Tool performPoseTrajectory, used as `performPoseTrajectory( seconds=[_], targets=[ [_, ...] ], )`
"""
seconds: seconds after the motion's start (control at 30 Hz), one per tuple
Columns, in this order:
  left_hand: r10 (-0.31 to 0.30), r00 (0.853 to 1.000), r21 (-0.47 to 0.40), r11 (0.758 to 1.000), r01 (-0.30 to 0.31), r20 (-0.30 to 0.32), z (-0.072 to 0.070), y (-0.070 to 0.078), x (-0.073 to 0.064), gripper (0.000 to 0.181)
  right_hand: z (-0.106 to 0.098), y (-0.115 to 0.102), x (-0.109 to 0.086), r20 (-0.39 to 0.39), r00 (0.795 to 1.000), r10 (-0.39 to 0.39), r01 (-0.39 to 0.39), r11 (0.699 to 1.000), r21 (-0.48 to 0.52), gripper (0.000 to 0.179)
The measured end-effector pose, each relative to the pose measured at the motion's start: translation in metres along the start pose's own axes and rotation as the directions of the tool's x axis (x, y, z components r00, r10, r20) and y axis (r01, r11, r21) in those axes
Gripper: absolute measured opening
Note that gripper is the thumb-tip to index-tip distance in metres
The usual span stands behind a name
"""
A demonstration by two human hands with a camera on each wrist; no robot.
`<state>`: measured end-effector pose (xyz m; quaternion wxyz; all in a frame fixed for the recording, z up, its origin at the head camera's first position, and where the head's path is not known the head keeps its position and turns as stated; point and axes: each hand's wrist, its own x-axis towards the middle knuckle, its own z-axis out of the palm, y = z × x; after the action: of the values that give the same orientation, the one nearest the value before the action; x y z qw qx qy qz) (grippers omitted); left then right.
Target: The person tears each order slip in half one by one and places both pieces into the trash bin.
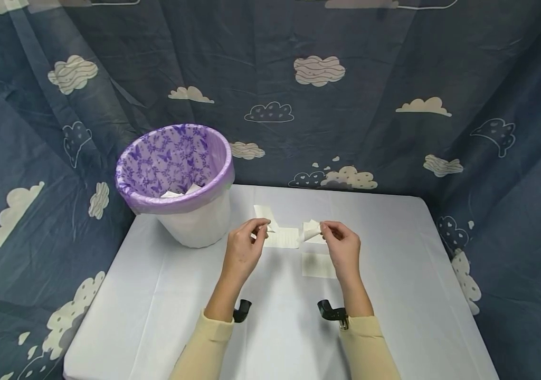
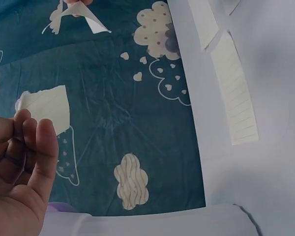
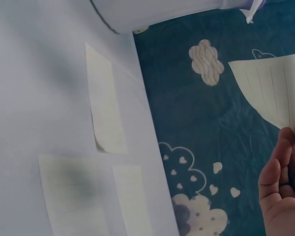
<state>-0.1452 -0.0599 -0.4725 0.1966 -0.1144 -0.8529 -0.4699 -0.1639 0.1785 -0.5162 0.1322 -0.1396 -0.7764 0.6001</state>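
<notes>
Between its thumb and fingertips, my left hand (image 1: 243,248) pinches a pale cream piece of lined paper (image 2: 51,108), raised above the table. My right hand (image 1: 343,248) pinches another piece of lined paper (image 3: 270,88), which fans out wide from the fingertips and curls in the head view. The two held pieces are apart. Below the hands, a lined paper strip (image 1: 282,238) lies on the table. Closer to my body is a flat paper piece (image 1: 318,265) with a shadow across it. A third paper strip (image 3: 132,199) lies beside it, partly hidden by the right hand's paper in the head view.
A white bin (image 1: 199,224) with a purple butterfly-patterned liner (image 1: 165,153) stands at the table's back left, white paper pieces (image 1: 180,192) inside. The white-covered table (image 1: 194,327) is bordered by a dark blue cloud-print curtain (image 1: 365,142). Black wrist camera mounts (image 1: 331,310) sit at both cuffs.
</notes>
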Motion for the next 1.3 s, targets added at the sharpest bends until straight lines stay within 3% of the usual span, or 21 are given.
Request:
performPoseTrajectory(
  seconds=[0.23,0.37,0.53,0.7,1.0,1.3],
  targets=[
    [0.078,0.996,-0.028,0.996,-0.079,-0.041,-0.011,0.002,0.007,0.018,0.014,-0.013,0.004,-0.028,0.997,-0.075,0.077,0.994,0.078,0.019],
    [0.127,0.988,-0.04,0.991,-0.131,-0.093,-0.02,0.005,0.012,0.017,0.028,-0.027,0.008,-0.05,0.993,-0.104,0.11,0.985,0.135,0.016],
    [0.186,0.964,-0.006,0.982,-0.19,-0.192,-0.033,0.011,0.021,0.013,0.047,-0.052,0.013,-0.082,0.989,-0.123,0.139,0.963,0.232,0.017],
    [0.218,0.931,0.033,0.975,-0.218,-0.292,-0.048,0.015,0.033,0.013,0.068,-0.082,0.016,-0.095,0.978,-0.186,0.208,0.916,0.342,0.016],
    [0.167,0.879,0.044,0.985,-0.164,-0.447,-0.075,0.008,0.042,0.014,0.112,-0.127,0.016,-0.074,0.958,-0.277,0.279,0.84,0.465,0.014],
    [0.03,0.805,-0.04,0.997,-0.067,-0.593,-0.097,0.001,0.051,0.016,0.152,-0.153,0.011,-0.018,0.963,-0.27,0.239,0.818,0.523,0.013]
  ],
)
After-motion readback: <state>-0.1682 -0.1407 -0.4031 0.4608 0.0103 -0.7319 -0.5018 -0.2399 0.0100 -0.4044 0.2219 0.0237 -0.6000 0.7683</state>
